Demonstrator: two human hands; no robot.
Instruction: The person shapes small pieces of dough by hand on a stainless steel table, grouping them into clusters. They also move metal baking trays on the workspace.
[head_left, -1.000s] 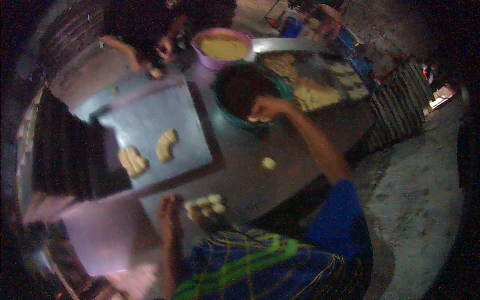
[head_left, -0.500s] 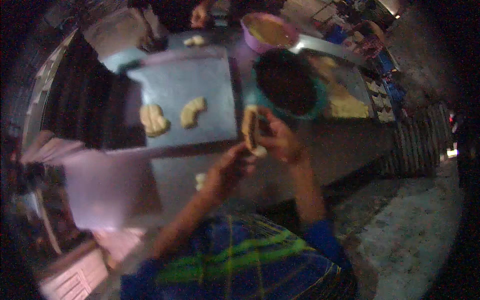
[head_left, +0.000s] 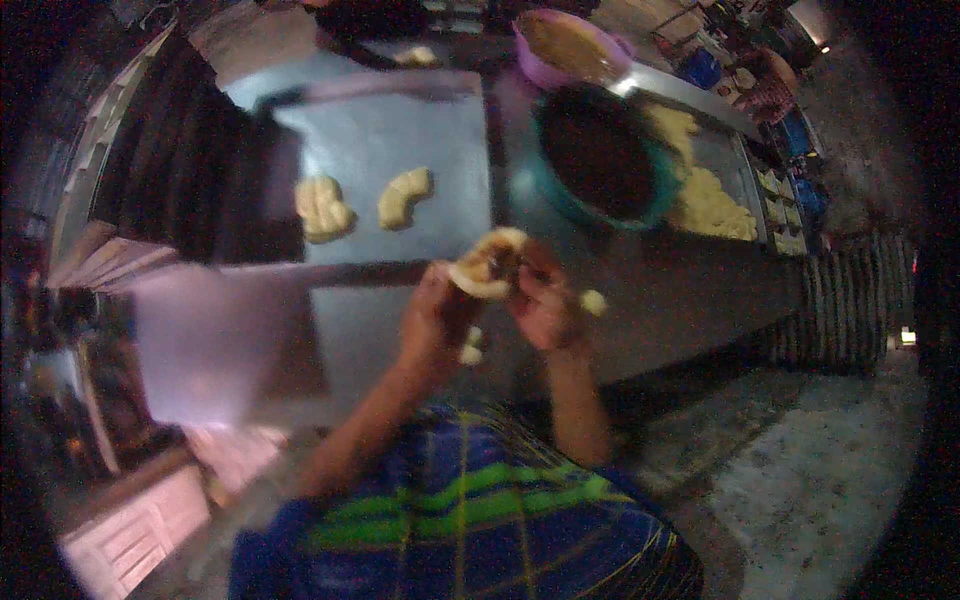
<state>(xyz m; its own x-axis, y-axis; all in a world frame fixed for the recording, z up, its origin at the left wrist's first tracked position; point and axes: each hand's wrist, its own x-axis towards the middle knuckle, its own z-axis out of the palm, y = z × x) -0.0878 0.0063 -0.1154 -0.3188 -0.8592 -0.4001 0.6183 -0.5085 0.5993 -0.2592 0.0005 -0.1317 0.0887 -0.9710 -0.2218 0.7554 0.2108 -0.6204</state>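
Note:
My left hand [head_left: 432, 310] and my right hand [head_left: 543, 305] are raised at the middle, both gripping an opened round of pale dough [head_left: 462, 277] with brown filling inside. Small dough balls [head_left: 471, 350] lie on the worktop below, and another [head_left: 593, 302] sits beside my right hand. Beyond my hands, two shaped dough pieces, a lumpy one [head_left: 324, 208] and a curved one [head_left: 402, 197], rest on a metal tray [head_left: 385, 130]. To their right stands a teal tub [head_left: 655, 205] holding dark brown contents.
A purple bowl [head_left: 532, 55] of yellowish mixture is at the back. Yellow dough [head_left: 712, 205] lies in a large tray at the right, beside corrugated metal [head_left: 830, 300]. A dark stack [head_left: 180, 150] stands at the left. A person [head_left: 770, 85] is at the back right.
My right hand has left the teal tub and met my left, which rose from the worktop. The dough they hold has opened out, showing filling. A co-worker's hands at the back have gone from view.

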